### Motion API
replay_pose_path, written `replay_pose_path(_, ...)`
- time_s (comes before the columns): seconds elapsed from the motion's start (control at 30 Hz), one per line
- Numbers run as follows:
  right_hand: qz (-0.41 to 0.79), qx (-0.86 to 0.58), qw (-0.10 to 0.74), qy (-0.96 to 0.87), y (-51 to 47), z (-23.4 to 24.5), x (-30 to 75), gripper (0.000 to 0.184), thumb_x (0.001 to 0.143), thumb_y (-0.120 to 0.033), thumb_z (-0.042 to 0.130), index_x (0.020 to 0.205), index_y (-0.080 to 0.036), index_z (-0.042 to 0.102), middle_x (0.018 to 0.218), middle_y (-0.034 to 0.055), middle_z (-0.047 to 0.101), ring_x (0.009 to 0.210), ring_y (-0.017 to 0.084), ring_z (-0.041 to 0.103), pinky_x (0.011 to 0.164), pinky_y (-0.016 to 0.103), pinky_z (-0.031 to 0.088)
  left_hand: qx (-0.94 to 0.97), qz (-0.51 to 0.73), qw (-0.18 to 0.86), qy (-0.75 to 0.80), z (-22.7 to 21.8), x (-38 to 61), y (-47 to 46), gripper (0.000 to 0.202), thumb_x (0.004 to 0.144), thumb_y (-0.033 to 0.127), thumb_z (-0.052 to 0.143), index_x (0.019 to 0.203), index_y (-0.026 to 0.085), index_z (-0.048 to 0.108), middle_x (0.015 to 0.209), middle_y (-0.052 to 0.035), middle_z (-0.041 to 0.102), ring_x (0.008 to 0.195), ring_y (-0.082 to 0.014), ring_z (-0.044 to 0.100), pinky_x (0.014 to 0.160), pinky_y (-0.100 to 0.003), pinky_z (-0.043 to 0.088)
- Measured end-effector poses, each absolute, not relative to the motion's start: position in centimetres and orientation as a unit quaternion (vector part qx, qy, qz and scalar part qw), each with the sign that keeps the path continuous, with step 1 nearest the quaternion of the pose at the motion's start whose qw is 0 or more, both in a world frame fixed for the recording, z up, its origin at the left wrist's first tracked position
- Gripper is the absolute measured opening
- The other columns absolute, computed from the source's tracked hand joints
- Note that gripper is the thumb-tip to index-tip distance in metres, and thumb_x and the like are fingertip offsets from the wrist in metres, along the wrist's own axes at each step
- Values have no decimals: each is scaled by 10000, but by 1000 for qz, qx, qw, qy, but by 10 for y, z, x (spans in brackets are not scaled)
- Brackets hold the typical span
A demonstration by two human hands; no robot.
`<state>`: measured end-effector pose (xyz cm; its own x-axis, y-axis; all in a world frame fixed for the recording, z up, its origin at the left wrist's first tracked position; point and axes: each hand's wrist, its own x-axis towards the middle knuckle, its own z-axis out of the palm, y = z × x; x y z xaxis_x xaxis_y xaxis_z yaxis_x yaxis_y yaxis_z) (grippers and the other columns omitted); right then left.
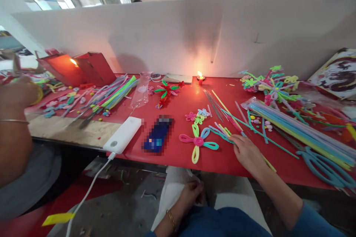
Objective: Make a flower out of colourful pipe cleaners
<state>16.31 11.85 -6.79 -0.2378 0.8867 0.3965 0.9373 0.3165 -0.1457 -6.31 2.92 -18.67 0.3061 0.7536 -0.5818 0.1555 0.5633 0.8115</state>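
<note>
Right hand (246,152) touches fuzzy stems (221,130)
Its grip is unclear; left hand (191,192) curls, fingers together, over the lap (170,189).

Short, multicoloured fuzzy stems (221,132) at the right hand (246,152)

Red-covered table (178,160), five-looped fuzzy flower (198,141) near front edge, short fuzzy stems (221,130) just right, blurred dark device (158,135) left, white corded device (124,134) farther left, lit candle (200,81) at rear, blue-handled scissors (308,152) at right
</note>
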Motion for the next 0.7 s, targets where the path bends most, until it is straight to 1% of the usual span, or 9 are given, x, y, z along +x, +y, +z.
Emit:
replay_pose_path(0.27, -73, -602, 280, -744, 129, -70, 166, 285, 775, -112, 367, 953, -157, 585, 955, 101, 644, 879, 227, 593, 791, 382, 472, 419, 206, 681, 564, -183, -63, 30, 396, 661, 551, 451, 540, 174, 443, 430, 29, 443, 401, -86, 382, 437, -238, 263)
replay_pose_path(0.43, -70, -597, 323, -731, 124, -63, 159, 226, 810, -227, 433, 965, -139, 572, 985, 124, 632, 919, 238, 573, 817, 389, 461, 417, 200, 683, 565, -188, -62, 30, 341, 679, 489, 455, 558, 171, 431, 436, 35, 447, 397, -82, 390, 421, -225, 265)
replay_pose_path(0.57, -37, -553, 381, -740, 111, -54, 143, 174, 819, -222, 455, 922, -172, 585, 947, 97, 639, 940, 218, 556, 847, 389, 442, 418, 201, 684, 563, -190, -62, 31, 284, 687, 428, 454, 575, 168, 432, 447, 42, 449, 401, -78, 399, 426, -219, 280)
replay_pose_path(0.63, -12, -518, 368, -772, 108, -53, 132, 173, 810, -220, 474, 925, -175, 595, 947, 82, 646, 990, 222, 533, 863, 390, 435, 421, 203, 683, 562, -188, -61, 31, 256, 689, 397, 451, 583, 165, 443, 462, 38, 463, 409, -77, 406, 435, -219, 287)
replay_pose_path(0.7, 1, -495, 336, -801, 107, -53, 120, 195, 804, -226, 482, 948, -180, 606, 984, 72, 644, 1055, 236, 496, 886, 407, 417, 421, 203, 680, 565, -186, -61, 31, 239, 688, 378, 449, 583, 163, 451, 469, 33, 472, 415, -79, 410, 441, -222, 293)
